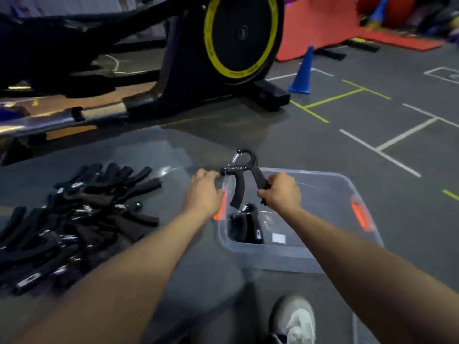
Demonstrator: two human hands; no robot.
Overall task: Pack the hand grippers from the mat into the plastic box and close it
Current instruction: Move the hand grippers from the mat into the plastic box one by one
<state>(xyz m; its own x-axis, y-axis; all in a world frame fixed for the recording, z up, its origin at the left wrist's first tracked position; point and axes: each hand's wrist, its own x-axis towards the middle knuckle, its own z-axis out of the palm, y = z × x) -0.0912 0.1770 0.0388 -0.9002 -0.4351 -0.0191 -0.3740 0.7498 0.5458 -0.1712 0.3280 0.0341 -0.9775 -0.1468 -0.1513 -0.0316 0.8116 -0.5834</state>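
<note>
Holding one hand gripper (242, 175) above the plastic box (323, 259), the right hand (282, 192) clenches its handle; the left hand (202, 192) pinches the adjustment knob. Lower it flat beside the packed gripper (246, 225), saving room.

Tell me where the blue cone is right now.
In the head view, the blue cone stands upright on the floor at upper right, just right of the exercise machine's base, near the red mat.

An exercise machine (173, 70) with a black, yellow-ringed flywheel (242, 36) stood on the floor (347, 150) at the far left. A blue cone (303, 70) stood just right of its base, among white and yellow floor lines (387, 142). Red mats (323, 26) lay at the far right. A white shoe (295, 319) showed at the near edge.
</note>
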